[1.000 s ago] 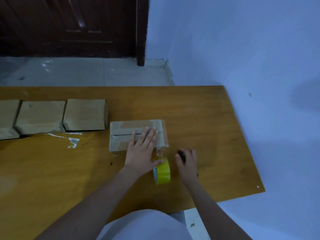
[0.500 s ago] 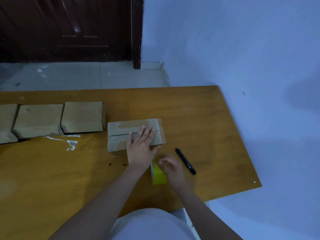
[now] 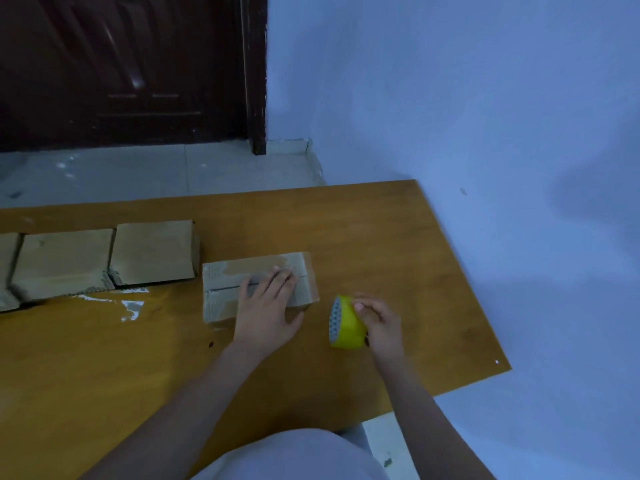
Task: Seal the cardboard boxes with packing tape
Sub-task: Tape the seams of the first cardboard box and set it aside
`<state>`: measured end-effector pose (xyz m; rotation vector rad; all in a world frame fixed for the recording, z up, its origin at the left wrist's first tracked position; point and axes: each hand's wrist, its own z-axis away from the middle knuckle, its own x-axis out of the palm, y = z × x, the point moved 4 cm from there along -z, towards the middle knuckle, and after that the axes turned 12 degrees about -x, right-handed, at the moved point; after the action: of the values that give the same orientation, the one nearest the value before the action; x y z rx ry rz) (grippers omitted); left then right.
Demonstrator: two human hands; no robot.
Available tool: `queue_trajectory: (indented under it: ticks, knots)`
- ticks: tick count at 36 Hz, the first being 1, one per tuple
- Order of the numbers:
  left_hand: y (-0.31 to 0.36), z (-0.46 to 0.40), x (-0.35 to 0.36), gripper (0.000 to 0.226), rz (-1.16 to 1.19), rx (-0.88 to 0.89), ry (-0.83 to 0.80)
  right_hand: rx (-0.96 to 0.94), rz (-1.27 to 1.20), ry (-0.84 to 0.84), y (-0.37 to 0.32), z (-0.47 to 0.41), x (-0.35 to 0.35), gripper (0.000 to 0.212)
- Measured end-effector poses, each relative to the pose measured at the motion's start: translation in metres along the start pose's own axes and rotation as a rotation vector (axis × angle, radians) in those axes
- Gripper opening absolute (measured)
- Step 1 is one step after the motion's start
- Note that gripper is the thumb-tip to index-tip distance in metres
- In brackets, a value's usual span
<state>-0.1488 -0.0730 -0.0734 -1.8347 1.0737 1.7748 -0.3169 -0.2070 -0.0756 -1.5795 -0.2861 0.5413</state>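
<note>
Two bare hands work at the near right part of a wooden table (image 3: 381, 230): the left hand (image 3: 266, 315) lies flat with straight fingers pressed on top of a small cardboard box (image 3: 221, 289), its fingertips reaching the seam that runs along the lid, while the right hand (image 3: 379, 323) curls its fingers round a yellow roll of packing tape (image 3: 344, 323) standing on edge just right of the box, apart from its right end. A strip of tape already lies along the far side of the lid. Left of this box, just beside its far left corner, a row of cardboard boxes (image 3: 152, 252) sits side by side, running out of view at the left edge. Scraps of clear tape (image 3: 133, 306) lie on the wood in front of that row. Bare tabletop stretches beyond the box to the far edge and right of the roll to the edge near a pale blue wall (image 3: 485, 116). Beyond the table lie a tiled floor (image 3: 156, 171) and a dark wooden door (image 3: 121, 71).
</note>
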Motion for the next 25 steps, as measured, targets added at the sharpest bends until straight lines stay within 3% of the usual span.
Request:
queue_trajectory:
  ticks: [6,14,19,25]
  knots:
    - [0.008,-0.019,-0.02,0.056,0.132,-0.078,-0.013,0.036,-0.056,-0.023,-0.017,-0.015,-0.012,0.017]
    - [0.027,-0.073,-0.012,0.042,-0.016,-0.281,-0.298,0.144,-0.007,-0.033,0.003,-0.01,-0.005,0.022]
    - [0.026,-0.094,-0.005,0.044,0.056,-0.351,-0.305,0.143,-0.008,-0.045,0.005,-0.01,-0.001,0.023]
    - [0.027,-0.092,0.0,0.026,0.023,-0.378,-0.318,0.128,0.004,-0.089,0.008,-0.012,0.0,0.029]
